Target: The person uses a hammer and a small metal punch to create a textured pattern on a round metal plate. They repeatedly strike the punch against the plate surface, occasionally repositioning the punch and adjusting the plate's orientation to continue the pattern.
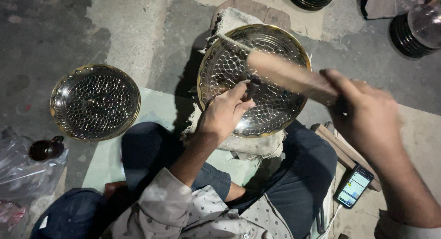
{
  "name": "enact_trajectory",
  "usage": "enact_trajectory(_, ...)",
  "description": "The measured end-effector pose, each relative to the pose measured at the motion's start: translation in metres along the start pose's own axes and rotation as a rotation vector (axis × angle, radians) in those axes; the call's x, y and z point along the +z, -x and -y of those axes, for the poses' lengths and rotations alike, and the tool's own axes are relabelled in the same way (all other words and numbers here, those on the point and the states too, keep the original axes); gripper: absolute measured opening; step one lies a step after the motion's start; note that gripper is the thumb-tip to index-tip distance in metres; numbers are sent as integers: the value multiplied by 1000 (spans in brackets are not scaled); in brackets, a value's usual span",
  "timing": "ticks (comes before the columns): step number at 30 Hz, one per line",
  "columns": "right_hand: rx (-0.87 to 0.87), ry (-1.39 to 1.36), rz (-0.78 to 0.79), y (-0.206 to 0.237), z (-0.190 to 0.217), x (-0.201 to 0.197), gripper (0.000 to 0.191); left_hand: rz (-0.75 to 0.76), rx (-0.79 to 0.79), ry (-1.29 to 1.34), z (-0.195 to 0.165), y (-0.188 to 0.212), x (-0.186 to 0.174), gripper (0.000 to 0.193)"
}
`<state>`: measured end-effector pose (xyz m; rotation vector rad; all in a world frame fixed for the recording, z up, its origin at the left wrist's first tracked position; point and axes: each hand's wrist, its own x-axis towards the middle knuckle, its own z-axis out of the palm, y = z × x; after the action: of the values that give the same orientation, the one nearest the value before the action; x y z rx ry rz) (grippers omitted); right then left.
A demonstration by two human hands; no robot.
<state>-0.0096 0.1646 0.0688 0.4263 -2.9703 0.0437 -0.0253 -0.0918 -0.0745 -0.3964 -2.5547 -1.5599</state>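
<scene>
Left hand (223,112) grips dark punch (252,88) on dimpled plate (275,115); right hand (367,119) clutches wooden mallet (289,76)

hands and arms, head view

left hand (225,112): fist-like, fingers curled shut around a small dark tool, thumb on top, wrist bent slightly; forearm bare, light dotted sleeve pushed up near the elbow.
right hand (367,117): raised, blurred, fingers wrapped tight about a wooden handle, back of hand toward the camera; forearm runs off to lower right.

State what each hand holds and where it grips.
Left hand pinches a small dark punch by its upper end; right hand grips a wooden mallet near its lower end.
</scene>
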Motion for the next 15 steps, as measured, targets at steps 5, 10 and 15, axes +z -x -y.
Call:
enact_trajectory(5, -61, 249, 15, 0, -5, 2, 57, 8, 11, -24, -3, 1, -2, 39)
enact_trajectory(10, -2, 16, 3, 1, -7, 1, 59, 32, -7, 9, -7, 4, -5, 40)
enact_trajectory(15, 62, -172, 4, 3, -4, -8, 57, 7, 18, 41, -14, 5, -10, 48)
